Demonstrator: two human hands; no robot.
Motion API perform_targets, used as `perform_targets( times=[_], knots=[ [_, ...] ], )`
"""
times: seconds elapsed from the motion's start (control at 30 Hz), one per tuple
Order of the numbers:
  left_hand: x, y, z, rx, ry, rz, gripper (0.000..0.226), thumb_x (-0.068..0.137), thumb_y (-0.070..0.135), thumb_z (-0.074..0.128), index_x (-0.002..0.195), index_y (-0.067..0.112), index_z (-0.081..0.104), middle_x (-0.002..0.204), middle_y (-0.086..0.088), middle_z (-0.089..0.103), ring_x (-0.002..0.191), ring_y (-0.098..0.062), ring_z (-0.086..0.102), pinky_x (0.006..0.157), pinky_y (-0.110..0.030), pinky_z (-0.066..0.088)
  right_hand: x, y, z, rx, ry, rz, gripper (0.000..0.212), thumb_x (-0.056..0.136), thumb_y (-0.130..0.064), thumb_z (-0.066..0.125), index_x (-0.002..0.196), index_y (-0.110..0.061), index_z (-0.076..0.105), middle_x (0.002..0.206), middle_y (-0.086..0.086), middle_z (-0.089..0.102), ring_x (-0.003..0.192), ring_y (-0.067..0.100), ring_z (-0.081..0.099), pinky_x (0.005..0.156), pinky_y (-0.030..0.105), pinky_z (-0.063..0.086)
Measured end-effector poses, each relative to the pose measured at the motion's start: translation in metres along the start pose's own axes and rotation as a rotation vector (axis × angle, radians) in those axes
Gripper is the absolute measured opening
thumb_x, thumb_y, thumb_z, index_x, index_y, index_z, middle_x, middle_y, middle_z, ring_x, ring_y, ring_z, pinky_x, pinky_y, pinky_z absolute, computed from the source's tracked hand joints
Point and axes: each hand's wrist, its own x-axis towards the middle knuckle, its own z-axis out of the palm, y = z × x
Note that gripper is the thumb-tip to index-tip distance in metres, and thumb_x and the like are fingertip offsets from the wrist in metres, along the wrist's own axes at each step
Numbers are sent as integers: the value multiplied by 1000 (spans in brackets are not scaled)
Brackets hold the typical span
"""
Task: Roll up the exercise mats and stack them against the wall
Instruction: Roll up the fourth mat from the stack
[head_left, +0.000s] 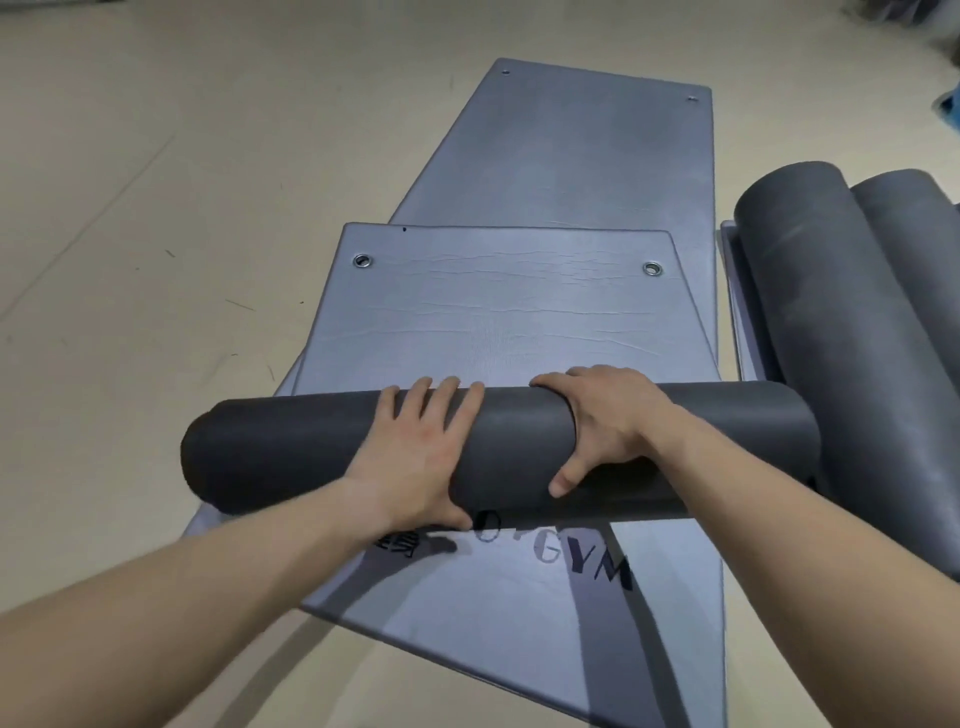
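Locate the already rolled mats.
Head view, right side: two dark rolled mats lie side by side on a flat mat, beside the right end of the half-rolled mat.

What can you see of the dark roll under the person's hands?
The dark roll is a charcoal, foam-looking mat, mostly rolled, lying crosswise on a blue-grey mat printed GYM. Its unrolled end, with two metal eyelets, lies ahead. The left hand rests flat on top; the right hand grips it. Other rolled mats lie beside its right end.

- You're pressing on the rolled mat (291, 447), matt, smooth dark foam.
- The flat mat (493, 312) is showing a faintly glossy, creased grey-blue skin.
- Its eyelets (362, 260) are glinting like shiny metal.
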Motion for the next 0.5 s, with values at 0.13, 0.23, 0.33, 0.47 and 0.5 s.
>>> perform_targets(
  times=[0.13, 0.23, 0.33, 0.47, 0.5],
  knots=[
    [26, -15, -2, -68, -18, 15, 142, 53, 86, 72, 161, 23, 4, 161, -5, 30, 144, -31, 37, 118, -51, 30, -14, 11, 25, -106, 190, 74, 147, 44, -94, 71, 163, -34, 8, 162, 5, 30, 149, 30, 27, 124, 59, 16],
    [49, -28, -15, -141, -107, 18, 144, 52, 85, 76, 163, 25, 5, 164, -4, 28, 148, -30, 33, 121, -51, 27, -25, 20, 50, -274, 265, 95, 154, 42, -87, 78, 163, -31, 0, 166, 13, 21, 152, 36, 21, 120, 64, 15],
    [39, -10, 2, -16, -17, -23, 148, 57, 83, 77, 163, 21, -6, 171, -11, 10, 156, -38, 13, 124, -61, 16, -7, 27, 37, -245, 248, 76, 145, 46, -83, 79, 160, -36, 3, 163, 8, 27, 148, 32, 29, 120, 58, 20],
    [46, -4, 4, 27, 52, -68, 142, 57, 75, 83, 161, 21, 2, 164, -11, 25, 146, -39, 32, 118, -60, 29, 19, 35, 1, -151, 126, 33, 140, 43, -82, 80, 158, -41, 12, 153, -1, 42, 136, 27, 45, 114, 51, 33],
    [53, -8, -3, -5, 40, -67, 139, 55, 73, 84, 159, 22, 7, 158, -9, 33, 139, -37, 41, 115, -58, 35, 23, 36, -6, -120, 86, 36, 139, 43, -80, 82, 158, -41, 14, 151, -2, 45, 134, 27, 48, 112, 50, 36]
  ],
)
